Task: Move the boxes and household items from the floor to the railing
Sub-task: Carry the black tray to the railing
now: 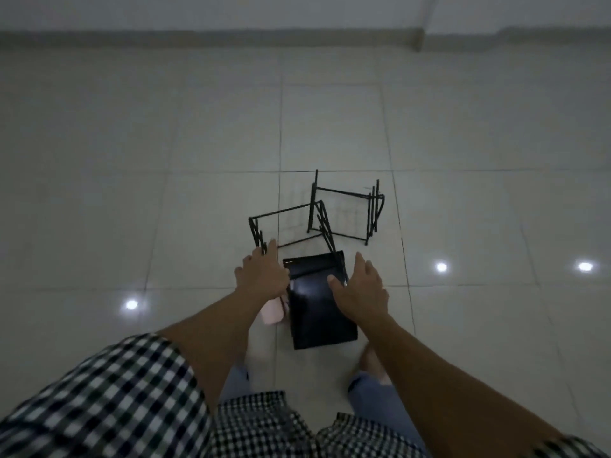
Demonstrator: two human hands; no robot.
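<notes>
**Reaching for the floor pile: pickup not yet made**

Person bends over the tile floor (165,143), both arms down. Step in hand: the reach, nothing lifted so far.

Left hand (261,272) is spread, palm down, fingertips at the corner of the near rack (284,211); can't tell if they touch it. Right hand (360,289) is also opened out and holds nothing, its thumb over the right edge of the box (317,312).

The box is black and glossy and lies flat on the floor between the hands. The near rack's end overlaps its far edge. The far rack (373,209) sits just beyond. A pink item (272,314) is tucked against the box's left side, under the left wrist.

Next move, by my guess: close both hands on the box sides, or take a rack with the left, then lift clear so the wire legs don't snag. No railing in view, so a turn or a walk comes after.

No brand, label or writing can be read; the light is dim.
</notes>
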